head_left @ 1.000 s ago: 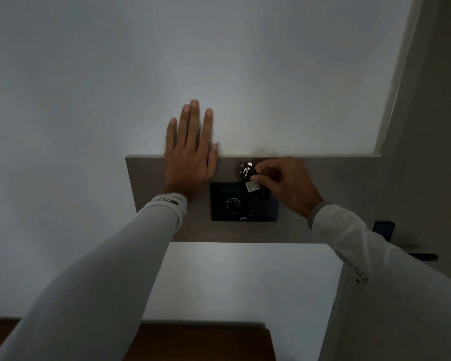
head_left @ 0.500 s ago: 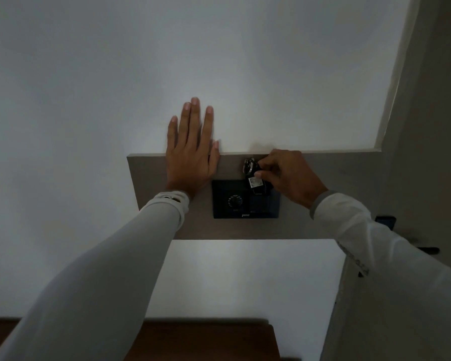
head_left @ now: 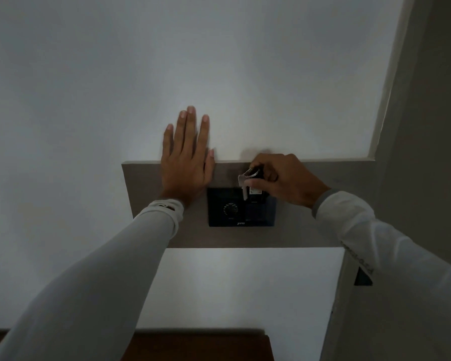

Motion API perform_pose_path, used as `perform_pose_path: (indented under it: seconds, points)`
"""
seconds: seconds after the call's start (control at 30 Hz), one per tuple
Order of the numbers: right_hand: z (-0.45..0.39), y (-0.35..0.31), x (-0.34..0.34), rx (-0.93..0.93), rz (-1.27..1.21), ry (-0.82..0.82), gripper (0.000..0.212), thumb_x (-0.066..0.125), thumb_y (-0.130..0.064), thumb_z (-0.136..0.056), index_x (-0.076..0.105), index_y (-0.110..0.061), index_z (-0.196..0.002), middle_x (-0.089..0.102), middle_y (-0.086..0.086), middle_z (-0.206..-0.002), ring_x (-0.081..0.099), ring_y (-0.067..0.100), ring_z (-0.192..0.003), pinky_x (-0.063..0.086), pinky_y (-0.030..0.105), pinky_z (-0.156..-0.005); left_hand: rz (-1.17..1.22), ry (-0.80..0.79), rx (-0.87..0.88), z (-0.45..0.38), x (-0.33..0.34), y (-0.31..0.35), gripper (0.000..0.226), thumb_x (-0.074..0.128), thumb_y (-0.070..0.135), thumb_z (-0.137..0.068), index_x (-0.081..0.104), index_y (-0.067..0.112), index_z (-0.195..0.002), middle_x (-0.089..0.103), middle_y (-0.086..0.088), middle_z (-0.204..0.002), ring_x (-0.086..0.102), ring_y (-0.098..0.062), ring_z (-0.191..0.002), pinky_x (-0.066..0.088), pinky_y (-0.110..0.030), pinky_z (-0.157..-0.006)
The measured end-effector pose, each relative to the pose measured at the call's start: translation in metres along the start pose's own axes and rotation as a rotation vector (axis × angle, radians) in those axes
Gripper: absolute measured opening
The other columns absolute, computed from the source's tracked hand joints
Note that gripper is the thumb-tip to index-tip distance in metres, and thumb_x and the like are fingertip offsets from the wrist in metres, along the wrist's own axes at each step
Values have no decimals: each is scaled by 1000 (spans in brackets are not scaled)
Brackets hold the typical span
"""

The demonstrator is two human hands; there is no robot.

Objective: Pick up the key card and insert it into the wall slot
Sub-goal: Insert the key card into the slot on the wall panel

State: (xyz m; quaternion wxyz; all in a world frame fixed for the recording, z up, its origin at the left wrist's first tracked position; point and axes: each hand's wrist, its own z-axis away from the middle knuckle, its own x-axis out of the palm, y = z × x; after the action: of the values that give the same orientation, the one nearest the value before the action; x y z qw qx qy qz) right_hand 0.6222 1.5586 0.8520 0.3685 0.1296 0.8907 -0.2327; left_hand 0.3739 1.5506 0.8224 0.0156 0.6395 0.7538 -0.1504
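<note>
My right hand (head_left: pixel 284 179) pinches the dark key card (head_left: pixel 255 190), keys dangling, over the black wall slot (head_left: pixel 255 209); my left hand (head_left: pixel 185 162) lies flat, open.

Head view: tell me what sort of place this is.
Probably a hotel room entryway. A black wall panel with a dial sits on a wooden strip beside a door frame, and the right hand holds a key card at its slot.

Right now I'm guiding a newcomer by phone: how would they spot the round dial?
Find the grey-brown wall board crossing the white wall. A black switch plate sits on it, between the two hands. The round dial is on the plate's left half, the only circular, tick-marked part.
</note>
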Motion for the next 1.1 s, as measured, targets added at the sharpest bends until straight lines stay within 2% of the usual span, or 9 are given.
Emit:
perform_pose_path:
  seconds: [0.1, 0.17, 0.27, 0.33, 0.4, 0.5, 0.67, 0.87, 1.1]
  points:
    - [-6, -2, -1, -54, 57, -18, 9, 65, -30, -83, 58, -26, -86, 55, -12, -63, 53, 6, -58, 44, 27, -57, 0, 10, -1, -1, 0, 0, 63, 28, 38, -113, 26, 7, -168, 24, -26, -175, 20, -39, -165, 25, -59, -133]
    - [-10, -4, -1, -104, 80, -36, 8, 65, -25, -84, 60, -24, -90, 60, -8, -71, 55, 9, -64, 45, 28, -61, -4, 17, 1, -1, 0, 0, 63, 27, 38, -113, 27, 7, -168, 25, -26, -174, 21, -39, -164, 26, -59, -132]
    - [-13, -5, -2, -157, 103, -24, 18, 70, -15, -80, 66, -17, -97, 68, 4, -89, 58, 10, -77, 44, 21, -72, -11, 28, 3, 0, 0, 0, 63, 28, 37, -113, 28, 7, -168, 27, -26, -174, 23, -39, -164, 27, -59, -132]
    - [-12, -5, -3, -148, 94, -5, 22, 73, -12, -77, 66, -15, -98, 70, 4, -90, 59, 7, -75, 46, 17, -71, -12, 31, 4, 0, 0, 0, 63, 28, 37, -113, 28, 7, -168, 27, -26, -174, 23, -39, -164, 27, -58, -132]
    - [-9, -6, -3, -135, 96, 13, 20, 74, -10, -75, 68, -14, -93, 70, 5, -84, 61, 12, -71, 50, 24, -70, -10, 25, 4, 0, 0, 0, 63, 29, 37, -113, 27, 7, -168, 26, -25, -174, 22, -39, -164, 26, -58, -133]
    - [-6, -8, 1, -156, 200, -2, 15, 70, -9, -79, 69, -6, -93, 68, 16, -91, 62, 28, -83, 48, 35, -76, -14, 22, 4, 0, 0, 0, 63, 32, 36, -112, 27, 7, -168, 26, -25, -174, 22, -38, -164, 26, -58, -132]
    - [2, -17, 7, -133, 283, 44, 17, 61, -12, -86, 67, -4, -100, 67, 17, -99, 59, 32, -91, 48, 42, -79, -4, 17, 3, -1, -1, 0, 63, 29, 37, -113, 27, 7, -168, 26, -25, -174, 21, -38, -164, 26, -58, -133]
    - [18, -15, 20, -132, 280, 222, 10, 60, -5, -86, 65, 2, -92, 62, 18, -99, 58, 31, -89, 51, 44, -75, -6, 3, 0, 1, -3, 0, 63, 28, 37, -113, 27, 8, -168, 25, -25, -175, 21, -38, -164, 25, -58, -133]
    - [16, -8, 23, -167, 320, 175, 6, 63, 1, -82, 67, 0, -86, 65, 19, -86, 58, 34, -81, 52, 46, -66, -19, -5, -7, 0, -2, 2, 64, 19, 39, -112, 25, 9, -169, 25, -24, -175, 21, -38, -164, 24, -58, -133]
